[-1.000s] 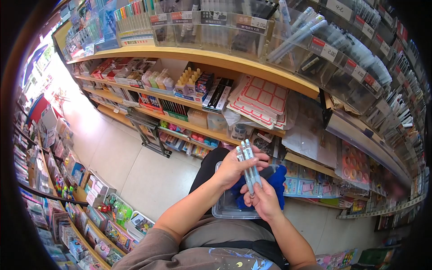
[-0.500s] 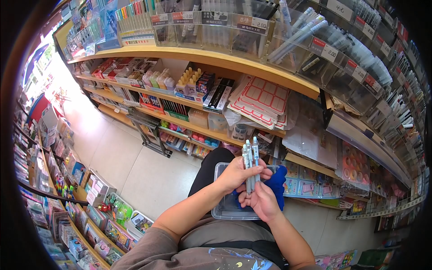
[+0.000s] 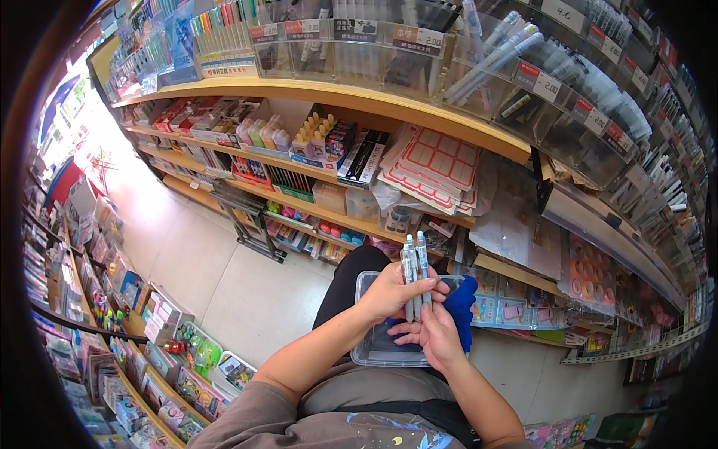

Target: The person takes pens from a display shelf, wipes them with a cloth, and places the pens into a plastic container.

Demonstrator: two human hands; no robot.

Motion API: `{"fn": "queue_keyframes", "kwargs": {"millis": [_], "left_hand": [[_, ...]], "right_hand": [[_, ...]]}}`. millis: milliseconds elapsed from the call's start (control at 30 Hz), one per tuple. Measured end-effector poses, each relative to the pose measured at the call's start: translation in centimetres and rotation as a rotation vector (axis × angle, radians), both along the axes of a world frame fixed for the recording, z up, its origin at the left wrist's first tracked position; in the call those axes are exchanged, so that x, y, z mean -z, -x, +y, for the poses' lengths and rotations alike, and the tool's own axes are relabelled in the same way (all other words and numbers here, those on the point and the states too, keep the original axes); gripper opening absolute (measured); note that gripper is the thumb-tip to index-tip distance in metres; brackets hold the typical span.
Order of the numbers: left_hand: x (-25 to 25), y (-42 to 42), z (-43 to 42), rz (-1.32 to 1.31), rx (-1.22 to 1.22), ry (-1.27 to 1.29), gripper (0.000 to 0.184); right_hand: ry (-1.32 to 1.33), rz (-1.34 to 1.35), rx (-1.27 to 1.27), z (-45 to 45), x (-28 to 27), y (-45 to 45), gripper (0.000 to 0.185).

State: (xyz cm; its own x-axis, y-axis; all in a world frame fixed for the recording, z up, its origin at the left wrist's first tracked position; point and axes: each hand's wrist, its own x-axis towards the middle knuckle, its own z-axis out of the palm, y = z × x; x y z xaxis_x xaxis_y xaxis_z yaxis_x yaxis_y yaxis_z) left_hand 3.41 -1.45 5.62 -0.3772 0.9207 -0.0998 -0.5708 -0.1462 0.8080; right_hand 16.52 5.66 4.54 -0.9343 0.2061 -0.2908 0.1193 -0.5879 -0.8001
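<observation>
Several slim, pale grey-and-blue click pens stand bunched upright in front of me, push-buttons up. My left hand is closed around their middle, thumb across the front. Lower down, my right hand has its thumb against the pens' lower ends, its other fingers partly stretched out below them. Under both hands a clear plastic box rests at my lap. Blue cloth hangs over the box's right side, partly hidden by my right hand.
A wooden shelf carries clear pen bins with price tags. Below lie red-bordered label sheets and boxed stationery. A black folding stool stands on the floor to the left. Racks of booklets line the left side.
The pens have shifted slightly against each other, the leftmost sitting lower. My right hand's fingers have spread a little more beneath them. My left hand stays almost in place.
</observation>
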Motion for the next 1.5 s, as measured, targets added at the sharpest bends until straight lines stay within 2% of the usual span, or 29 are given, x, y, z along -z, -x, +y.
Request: {"fn": "queue_keyframes", "kwargs": {"millis": [1500], "left_hand": [[-0.23,-0.10,-0.17,0.089,-0.047,0.069,0.017]], "right_hand": [[0.019,-0.050,0.027,-0.13,0.43,-0.16,0.030]]}}
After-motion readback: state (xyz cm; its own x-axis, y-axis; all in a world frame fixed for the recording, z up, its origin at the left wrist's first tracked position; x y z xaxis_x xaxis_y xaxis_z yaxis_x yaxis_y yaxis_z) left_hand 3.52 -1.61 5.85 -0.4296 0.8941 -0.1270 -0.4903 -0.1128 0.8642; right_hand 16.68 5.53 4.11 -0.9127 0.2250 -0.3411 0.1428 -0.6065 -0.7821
